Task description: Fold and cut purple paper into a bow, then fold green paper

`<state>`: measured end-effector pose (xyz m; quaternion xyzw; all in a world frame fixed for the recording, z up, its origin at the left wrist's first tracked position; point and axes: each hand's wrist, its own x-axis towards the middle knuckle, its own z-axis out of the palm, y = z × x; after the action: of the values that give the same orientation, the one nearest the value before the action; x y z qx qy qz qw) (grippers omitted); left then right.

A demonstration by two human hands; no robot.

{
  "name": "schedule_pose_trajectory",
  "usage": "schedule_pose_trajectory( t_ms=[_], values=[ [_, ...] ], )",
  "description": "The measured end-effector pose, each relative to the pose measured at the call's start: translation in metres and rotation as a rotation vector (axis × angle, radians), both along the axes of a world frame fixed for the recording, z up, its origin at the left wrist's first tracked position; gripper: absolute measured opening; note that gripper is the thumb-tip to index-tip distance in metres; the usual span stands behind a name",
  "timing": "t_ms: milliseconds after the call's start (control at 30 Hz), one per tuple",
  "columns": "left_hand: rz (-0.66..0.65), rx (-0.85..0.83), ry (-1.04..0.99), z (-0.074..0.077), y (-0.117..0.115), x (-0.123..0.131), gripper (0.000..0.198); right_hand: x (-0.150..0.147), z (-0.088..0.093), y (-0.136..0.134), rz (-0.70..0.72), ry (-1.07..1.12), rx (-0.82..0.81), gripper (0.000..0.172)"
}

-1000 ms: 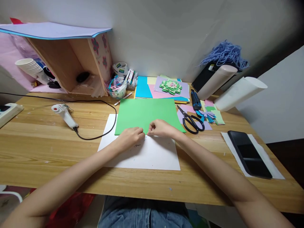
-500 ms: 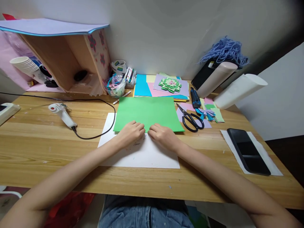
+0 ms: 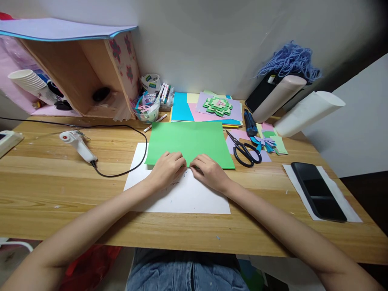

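Observation:
A green sheet of paper [image 3: 188, 141] lies in front of me, its near edge over a white sheet of paper [image 3: 194, 198] that has small dark marks. My left hand [image 3: 169, 167] is closed at the near edge of the green paper, left of the middle, fingers curled on it. Close beside it, my right hand [image 3: 209, 171] pinches the same edge with bent fingers. The two hands are slightly apart. My fingertips partly hide the edge between them.
Scissors [image 3: 247, 153], a utility knife [image 3: 250, 123] and a paper bow [image 3: 263, 143] lie to the right, with a phone [image 3: 318, 192] farther out. Leftward are a glue gun [image 3: 78, 145] and its cord. Behind stand a cardboard box [image 3: 124, 76], a tub of scraps [image 3: 147, 109] and a layered paper flower [image 3: 218, 106].
The view has shifted slightly. Both hands stay at the green paper's near edge, with their fingers a little more raised and bent.

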<state>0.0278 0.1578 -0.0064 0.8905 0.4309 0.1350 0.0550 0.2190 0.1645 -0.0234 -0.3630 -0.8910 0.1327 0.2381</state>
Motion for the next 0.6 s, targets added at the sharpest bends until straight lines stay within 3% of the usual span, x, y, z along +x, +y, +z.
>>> schedule_pose_trajectory(
  t_ms=[167, 367, 600],
  values=[
    [0.117, -0.076, -0.042, -0.002, -0.004, 0.004, 0.018, 0.001, 0.0, -0.001, -0.044, 0.074, -0.111, 0.006],
    [0.241, -0.2, -0.108, -0.001, -0.004, 0.007, 0.017, 0.001, 0.003, 0.0, -0.118, 0.08, -0.249, 0.007],
    [0.308, -0.32, -0.149, 0.011, 0.003, 0.007, 0.014, -0.001, 0.012, 0.014, -0.171, 0.03, -0.432, 0.007]
  ],
)
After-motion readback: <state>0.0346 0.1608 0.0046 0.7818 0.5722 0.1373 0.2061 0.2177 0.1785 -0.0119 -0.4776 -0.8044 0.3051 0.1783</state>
